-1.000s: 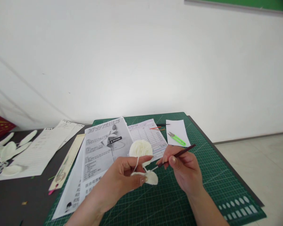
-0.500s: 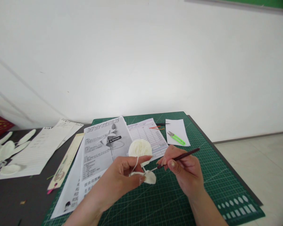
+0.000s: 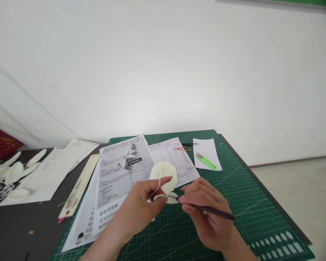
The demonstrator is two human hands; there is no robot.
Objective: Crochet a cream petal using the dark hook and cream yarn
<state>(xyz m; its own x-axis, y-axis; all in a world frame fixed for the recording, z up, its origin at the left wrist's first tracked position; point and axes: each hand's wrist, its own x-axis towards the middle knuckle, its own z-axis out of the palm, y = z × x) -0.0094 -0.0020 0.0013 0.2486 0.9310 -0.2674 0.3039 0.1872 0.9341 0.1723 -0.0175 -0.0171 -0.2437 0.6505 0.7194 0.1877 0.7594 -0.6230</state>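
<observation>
My left hand (image 3: 141, 204) pinches a small white crocheted piece (image 3: 172, 198) between thumb and fingers, with a strand of white yarn running over the raised index finger. In my right hand (image 3: 209, 214) is a dark-handled crochet hook (image 3: 214, 212), its thin tip at the edge of the crocheted piece. The fingers of that hand are closed round the handle. Just behind the hands a ball of cream-white yarn (image 3: 164, 173) rests on the papers. My left fingers partly hide the crocheted piece.
A green cutting mat (image 3: 250, 203) lies under printed sheets (image 3: 116, 170) and a form (image 3: 174, 156). Green thread snips (image 3: 206, 161) sit on white paper (image 3: 206, 145). At left are a ruler-like bookmark (image 3: 80, 185), lined sheets (image 3: 49, 177) and white crocheted petals (image 3: 15, 174).
My right hand has turned, so the hook's handle end has swung down from pointing up-right to pointing down-right. The left hand keeps its pinch. The whole view has shifted slightly.
</observation>
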